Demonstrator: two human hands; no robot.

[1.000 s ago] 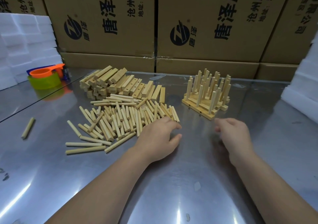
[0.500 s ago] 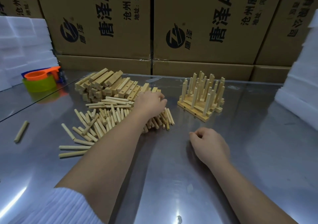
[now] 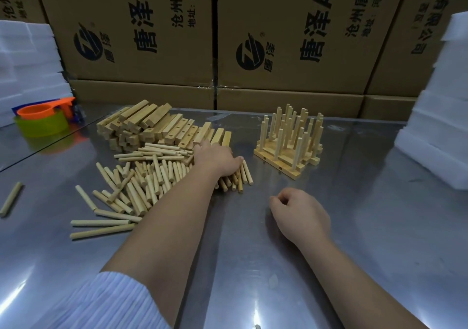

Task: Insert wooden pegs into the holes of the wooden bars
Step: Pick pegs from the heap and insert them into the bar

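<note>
Our left hand (image 3: 216, 159) has slid over pegs (image 3: 141, 184) to bars (image 3: 152, 123) lying lengthwise away, grip unseen; right hand (image 3: 301, 214) slack, empty.

Open table (image 3: 253, 265) runs along the near edge and toward the right edge. Loose pegs (image 3: 141, 177) and stacked bars (image 3: 152, 128) crowd the left middle. A narrow lane separates them from the upright pegged bars (image 3: 291, 146). Cartons (image 3: 278, 37) wall the far edge.

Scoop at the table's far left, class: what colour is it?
The scoop is orange, seen in the head view.
</note>
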